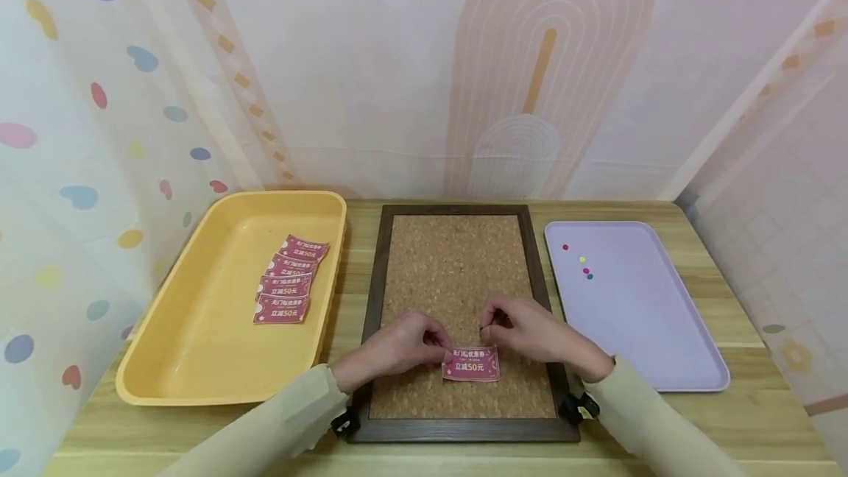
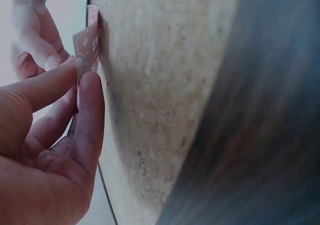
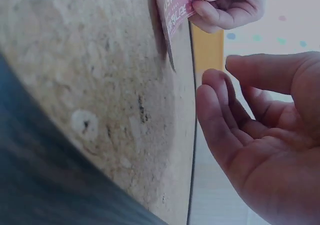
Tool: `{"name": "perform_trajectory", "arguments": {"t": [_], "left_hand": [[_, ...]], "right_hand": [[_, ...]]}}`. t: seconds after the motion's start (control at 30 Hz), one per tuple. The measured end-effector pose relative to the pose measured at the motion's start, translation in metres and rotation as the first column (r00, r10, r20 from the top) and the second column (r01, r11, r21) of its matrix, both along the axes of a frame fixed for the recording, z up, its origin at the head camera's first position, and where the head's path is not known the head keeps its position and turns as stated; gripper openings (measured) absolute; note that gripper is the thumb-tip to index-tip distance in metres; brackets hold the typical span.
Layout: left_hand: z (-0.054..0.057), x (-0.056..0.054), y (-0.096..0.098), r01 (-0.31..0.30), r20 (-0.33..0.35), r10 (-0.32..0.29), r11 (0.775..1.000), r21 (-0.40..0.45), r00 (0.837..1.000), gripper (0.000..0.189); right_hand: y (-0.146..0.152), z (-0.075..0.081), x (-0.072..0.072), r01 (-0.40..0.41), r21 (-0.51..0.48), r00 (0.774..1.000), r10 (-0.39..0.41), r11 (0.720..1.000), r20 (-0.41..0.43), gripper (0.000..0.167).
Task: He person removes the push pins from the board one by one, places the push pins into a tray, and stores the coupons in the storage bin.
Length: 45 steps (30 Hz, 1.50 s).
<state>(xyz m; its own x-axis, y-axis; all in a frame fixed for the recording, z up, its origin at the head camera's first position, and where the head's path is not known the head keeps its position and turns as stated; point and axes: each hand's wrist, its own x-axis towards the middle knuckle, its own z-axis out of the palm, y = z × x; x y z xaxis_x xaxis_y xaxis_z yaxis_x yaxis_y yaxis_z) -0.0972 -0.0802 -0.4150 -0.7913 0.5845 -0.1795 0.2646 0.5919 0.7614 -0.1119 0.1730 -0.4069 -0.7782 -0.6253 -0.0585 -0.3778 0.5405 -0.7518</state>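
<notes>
A pink coupon (image 1: 471, 365) with white and yellow lettering lies over the lower part of a cork board (image 1: 457, 263) framed in dark wood. My left hand (image 1: 404, 347) pinches its upper left corner between thumb and finger; in the left wrist view that end of the coupon (image 2: 86, 47) is raised off the cork. Just above the coupon's right corner is my right hand (image 1: 526, 330), its thumb and fingers bent towards each other. A small dark pin (image 3: 228, 61) shows at the thumb tip, partly hidden by the fingers.
On the left stands a yellow tray (image 1: 199, 344) with several more pink coupons (image 1: 281, 309) overlapping in a column. To the right, a lilac tray (image 1: 649, 315) bears several small coloured pins (image 1: 582, 260). All stand on a wooden table (image 1: 742, 330) before a patterned curtain.
</notes>
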Motion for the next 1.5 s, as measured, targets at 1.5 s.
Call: {"name": "perform_trajectory", "arguments": {"t": [1.5], "left_hand": [[0.039, 0.008, -0.071, -0.411, 0.035, 0.414, 0.883, 0.227, 0.91, 0.015]], "right_hand": [[0.066, 0.026, -0.003, 0.311, -0.173, 0.949, -0.315, 0.934, 0.007, 0.005]]}}
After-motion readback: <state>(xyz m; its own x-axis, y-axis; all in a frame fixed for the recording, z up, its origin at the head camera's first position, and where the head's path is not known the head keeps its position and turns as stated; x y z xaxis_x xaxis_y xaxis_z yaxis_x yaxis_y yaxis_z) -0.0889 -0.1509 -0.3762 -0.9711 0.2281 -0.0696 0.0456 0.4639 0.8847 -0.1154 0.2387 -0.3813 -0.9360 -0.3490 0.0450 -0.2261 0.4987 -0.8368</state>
